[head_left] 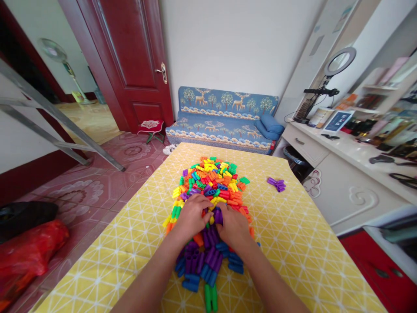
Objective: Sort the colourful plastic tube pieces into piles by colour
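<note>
A long heap of small plastic tube-shaped building pieces [211, 179] in many colours lies down the middle of the table. My left hand [193, 217] reaches into the heap, fingers curled and thumb pressed inward; what it pinches, if anything, is hidden. Close beside it, my right hand [235, 225] is closed around a purple building piece [218, 216]. Purple pieces [211, 257] and blue pieces [235, 262] gather below my hands. A green piece [210, 298] lies nearest to me, between my forearms.
A yellow patterned cloth [293, 252] covers the table. Several purple pieces [276, 184] lie apart on its right side. Beyond stands a blue sofa [215, 124]. A white dresser [352, 174] is on the right; a red bag [32, 248] sits at the left.
</note>
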Demonstrator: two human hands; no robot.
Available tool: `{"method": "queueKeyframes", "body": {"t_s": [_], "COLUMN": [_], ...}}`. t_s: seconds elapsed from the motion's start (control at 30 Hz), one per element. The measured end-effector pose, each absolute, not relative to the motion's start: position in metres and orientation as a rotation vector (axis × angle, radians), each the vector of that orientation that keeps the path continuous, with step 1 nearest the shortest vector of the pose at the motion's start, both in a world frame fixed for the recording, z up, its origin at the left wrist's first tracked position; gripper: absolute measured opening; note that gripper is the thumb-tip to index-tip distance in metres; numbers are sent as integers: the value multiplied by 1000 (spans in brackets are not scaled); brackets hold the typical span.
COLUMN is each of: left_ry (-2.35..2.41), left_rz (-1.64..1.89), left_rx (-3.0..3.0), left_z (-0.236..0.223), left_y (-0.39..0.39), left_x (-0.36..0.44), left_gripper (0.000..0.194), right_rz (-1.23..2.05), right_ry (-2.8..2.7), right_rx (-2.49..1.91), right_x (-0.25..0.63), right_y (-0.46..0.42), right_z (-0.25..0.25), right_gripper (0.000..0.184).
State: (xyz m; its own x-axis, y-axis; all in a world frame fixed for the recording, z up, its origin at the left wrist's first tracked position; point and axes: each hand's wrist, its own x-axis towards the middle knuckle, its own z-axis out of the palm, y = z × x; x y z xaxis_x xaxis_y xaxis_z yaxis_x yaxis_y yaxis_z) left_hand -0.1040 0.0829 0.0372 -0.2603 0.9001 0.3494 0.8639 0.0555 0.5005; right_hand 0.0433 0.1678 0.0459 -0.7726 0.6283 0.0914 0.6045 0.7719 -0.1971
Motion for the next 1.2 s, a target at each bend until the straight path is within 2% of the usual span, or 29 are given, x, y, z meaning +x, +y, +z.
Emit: {"method": "queueKeyframes", "body": {"t_s": [0.2, 0.27, 0.4, 0.5, 0.6, 0.7, 0.77, 0.83, 1.0, 1.2], "left_ry": [2219, 2248, 2272, 2250, 2198, 2093, 1975, 1872, 1852, 1950], "left_rz": [771, 757, 808, 1006, 1342, 1631, 1716, 1687, 1380, 1123], "left_rx": [1932, 1923, 1874, 1786, 1652, 1414, 1279, 1262, 1487, 1839], "left_z": [35, 34, 32, 32, 28, 24, 25, 29, 40, 50], "left_y": [73, 77, 90, 97, 101, 107, 111, 113, 110, 119], "left_x": [-94, -94, -96, -97, -96, -92, -87, -79, -57, -61], "left_gripper": [60, 58, 39, 33, 28, 24, 36, 43, 44, 54], "right_rz": [229, 261, 441, 732, 1202, 1676, 1869, 1985, 2159, 2055], "right_ry": [-2801, -2763, -2604, -2313, -1853, -1378, -1176, -1064, -921, -908], "right_rx": [-914, -884, -894, -958, -950, -947, -942, -878, -672, -676], "right_x": [41, 42, 43, 43, 43, 42, 42, 41, 36, 39], "right_y": [167, 167, 166, 169, 174, 178, 179, 177, 168, 188], "right_z": [38, 36, 31, 27, 23, 22, 24, 27, 36, 31], "right_gripper": [56, 56, 44, 28, 18, 34, 44, 46, 39, 32]}}
